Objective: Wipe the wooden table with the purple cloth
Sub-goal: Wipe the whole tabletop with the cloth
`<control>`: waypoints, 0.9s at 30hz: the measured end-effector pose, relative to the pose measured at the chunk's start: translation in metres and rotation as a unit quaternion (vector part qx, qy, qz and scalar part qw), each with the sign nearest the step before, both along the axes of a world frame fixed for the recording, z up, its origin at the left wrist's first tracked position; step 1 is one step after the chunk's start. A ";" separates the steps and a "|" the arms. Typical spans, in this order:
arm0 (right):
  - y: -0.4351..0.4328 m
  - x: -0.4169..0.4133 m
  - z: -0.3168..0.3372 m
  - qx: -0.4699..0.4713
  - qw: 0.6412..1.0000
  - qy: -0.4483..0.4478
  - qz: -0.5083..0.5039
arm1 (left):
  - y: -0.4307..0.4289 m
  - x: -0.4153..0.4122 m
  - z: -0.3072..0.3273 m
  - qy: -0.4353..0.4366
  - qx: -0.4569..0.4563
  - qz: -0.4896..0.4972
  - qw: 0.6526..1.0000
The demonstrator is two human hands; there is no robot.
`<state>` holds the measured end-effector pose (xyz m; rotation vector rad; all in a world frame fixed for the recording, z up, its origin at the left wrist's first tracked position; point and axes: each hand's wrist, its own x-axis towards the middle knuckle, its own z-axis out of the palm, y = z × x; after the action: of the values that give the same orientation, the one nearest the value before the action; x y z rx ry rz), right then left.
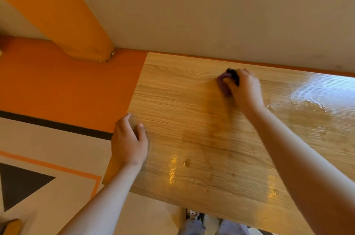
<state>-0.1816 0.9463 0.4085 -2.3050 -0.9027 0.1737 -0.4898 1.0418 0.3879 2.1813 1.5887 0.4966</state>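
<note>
Single head cam, wide-angle, above near edge of wooden table (192, 119), facing fwd + steeply down, close-in. Wall (192, 14) at 12 o'clock, floor (48, 138) at 8, wearer's legs (192, 228) at 6.

Orange bench (67, 85) (padded), beige wall (211, 14)
</note>
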 end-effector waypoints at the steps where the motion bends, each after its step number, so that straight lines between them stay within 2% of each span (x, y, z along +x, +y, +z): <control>1: -0.005 0.008 0.000 0.004 1.000 0.005 -0.028 | 0.000 0.000 0.001 0.000 0.000 0.000 1.000; 4: -0.001 -0.012 0.002 0.023 0.998 0.027 -0.049 | 0.000 0.000 0.002 -0.004 -0.002 0.000 1.000; 7: 0.009 -0.081 0.000 0.023 0.994 0.038 0.105 | -0.002 0.000 0.003 -0.003 0.000 0.001 1.000; 10: 0.003 -0.140 0.001 0.010 0.965 0.056 0.255 | -0.002 -0.001 0.003 -0.002 0.007 0.000 1.000; 12: -0.002 -0.147 0.002 -0.009 0.947 0.057 0.316 | -0.002 -0.001 0.002 -0.003 0.010 -0.003 1.000; 14: 0.001 -0.129 0.004 -0.011 0.947 0.057 0.317 | -0.002 -0.001 0.002 -0.003 0.005 -0.001 1.000; 18: 0.015 -0.072 0.004 -0.022 0.982 0.027 0.184 | -0.002 0.000 0.001 -0.005 -0.001 0.001 1.000; 20: 0.018 -0.063 0.003 -0.034 0.986 0.030 0.161 | -0.001 -0.001 0.001 -0.005 0.000 0.000 1.000; 24: 0.002 -0.095 0.007 -0.025 0.970 0.074 0.231 | -0.001 -0.002 0.001 0.001 -0.001 0.000 1.000; 27: -0.025 -0.137 0.009 -0.018 0.936 0.101 0.337 | -0.001 -0.002 0.000 0.006 0.001 -0.001 1.000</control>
<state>-0.3185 0.9215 0.4173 -1.8742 -1.5515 0.7057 -0.4919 1.0411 0.3881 2.1905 1.5925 0.4856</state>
